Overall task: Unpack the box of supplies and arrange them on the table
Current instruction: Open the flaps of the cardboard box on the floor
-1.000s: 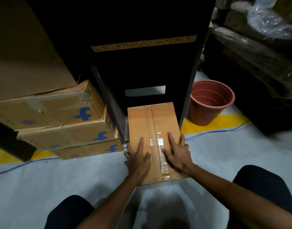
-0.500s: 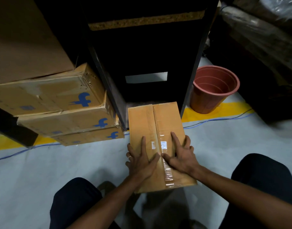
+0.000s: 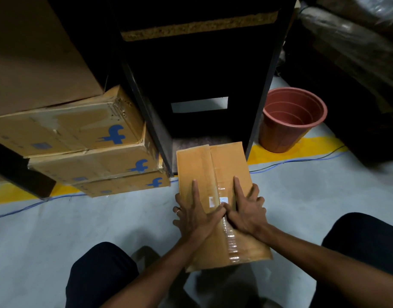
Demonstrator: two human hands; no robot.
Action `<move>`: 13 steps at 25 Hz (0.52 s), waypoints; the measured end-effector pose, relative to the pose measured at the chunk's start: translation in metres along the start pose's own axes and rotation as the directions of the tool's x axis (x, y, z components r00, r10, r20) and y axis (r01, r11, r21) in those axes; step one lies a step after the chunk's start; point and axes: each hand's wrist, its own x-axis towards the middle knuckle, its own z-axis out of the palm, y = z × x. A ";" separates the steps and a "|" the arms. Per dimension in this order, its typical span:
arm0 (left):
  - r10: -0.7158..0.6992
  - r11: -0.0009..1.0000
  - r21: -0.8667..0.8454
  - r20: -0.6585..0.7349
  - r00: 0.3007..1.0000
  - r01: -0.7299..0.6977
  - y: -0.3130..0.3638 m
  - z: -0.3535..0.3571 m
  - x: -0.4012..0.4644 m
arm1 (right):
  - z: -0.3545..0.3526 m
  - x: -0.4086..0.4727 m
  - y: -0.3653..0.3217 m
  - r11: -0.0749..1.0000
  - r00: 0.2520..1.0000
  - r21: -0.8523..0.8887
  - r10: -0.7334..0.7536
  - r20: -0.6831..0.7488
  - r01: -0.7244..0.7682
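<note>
A brown cardboard box [image 3: 230,165], its top seam sealed with clear tape, lies on the grey floor between my knees. Its far end sits at the mouth of a black cabinet [image 3: 202,74]. My left hand [image 3: 196,216] lies on the left half of the lid, index finger straight, the other fingers curled down over the left edge. My right hand [image 3: 246,213] mirrors it on the right half, with fingers wrapped over the right edge. The thumbs meet at the tape near a small white label.
Three stacked cardboard boxes with blue logos [image 3: 91,156] stand at the left under a larger carton. A terracotta plastic pot [image 3: 291,121] stands to the right of the cabinet. A yellow floor line [image 3: 278,152] and a blue cable [image 3: 302,161] cross the floor.
The box has slid out of the cabinet toward me with both hands on it. My fingers have moved outward and curled over the box's side edges.
</note>
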 end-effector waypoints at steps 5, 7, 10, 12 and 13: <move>-0.032 0.997 0.069 0.080 0.996 0.027 -0.015 0.006 -0.007 | 0.011 -0.010 0.006 0.999 0.993 -0.034 0.034 0.114 -0.031; -0.034 0.996 0.088 0.092 0.995 0.026 -0.012 0.005 -0.004 | 0.012 -0.007 0.005 0.999 0.995 -0.022 0.043 0.094 -0.041; 0.007 0.997 0.071 0.112 0.994 -0.015 -0.017 0.004 0.000 | 0.012 -0.002 -0.001 0.998 0.996 0.000 0.057 0.070 -0.057; 0.053 0.997 0.044 0.124 0.991 -0.059 -0.020 0.000 0.001 | 0.007 0.004 -0.006 0.998 0.997 0.028 0.054 0.058 -0.056; 0.089 0.994 0.044 0.124 0.988 -0.095 -0.020 -0.003 0.002 | 0.003 0.006 -0.009 0.998 0.998 0.035 0.042 0.053 -0.044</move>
